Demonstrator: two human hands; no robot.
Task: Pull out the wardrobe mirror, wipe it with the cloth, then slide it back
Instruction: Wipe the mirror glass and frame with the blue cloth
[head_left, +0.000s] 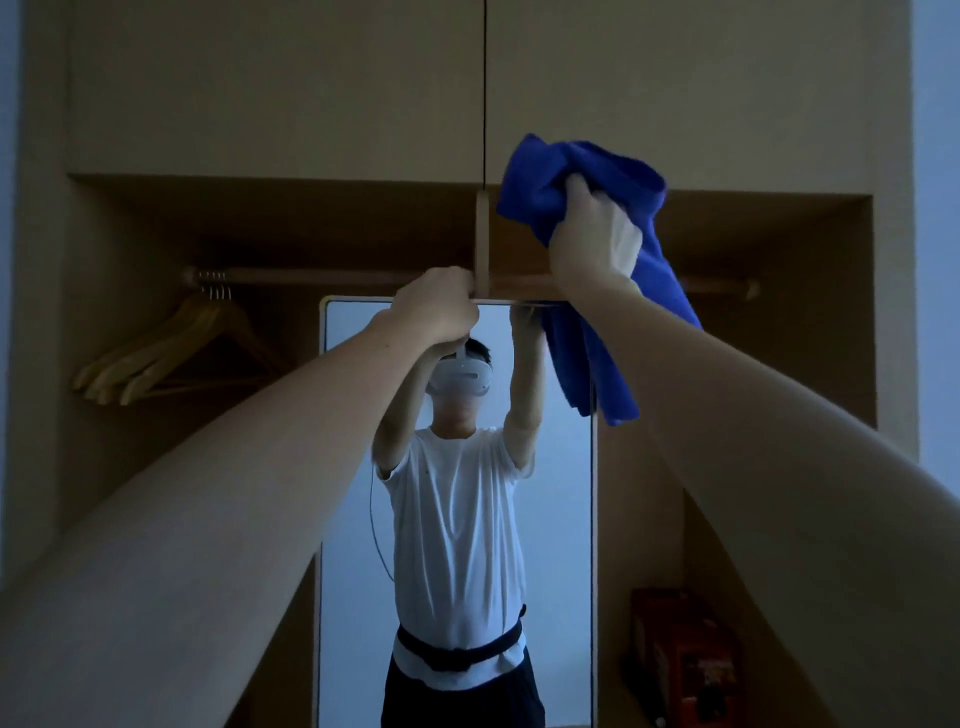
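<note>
Far left, under the rail: wooden hangers (171, 353), bunched and untouched. Centre: wardrobe mirror (353, 519) already out and facing the room, upright between the two open compartments, reflecting a person with both arms raised. Left hand (439, 306) up at the mirror's top edge, fingers (452, 283) clenched around that edge or the fitting just above it; exactly which, impossible to tell. Right of centre: right hand (592, 234) raised above the mirror's top right corner, fingers grasping a bunched blue cloth (613, 291), its loose end hanging down over the upper right of the glass. Lower right, deep in the wardrobe: a dim red box (685, 654). Judged from this: pulling out done, wiping at or near the top edge, most of the glass possibly unwiped, sliding back not yet done.
</note>
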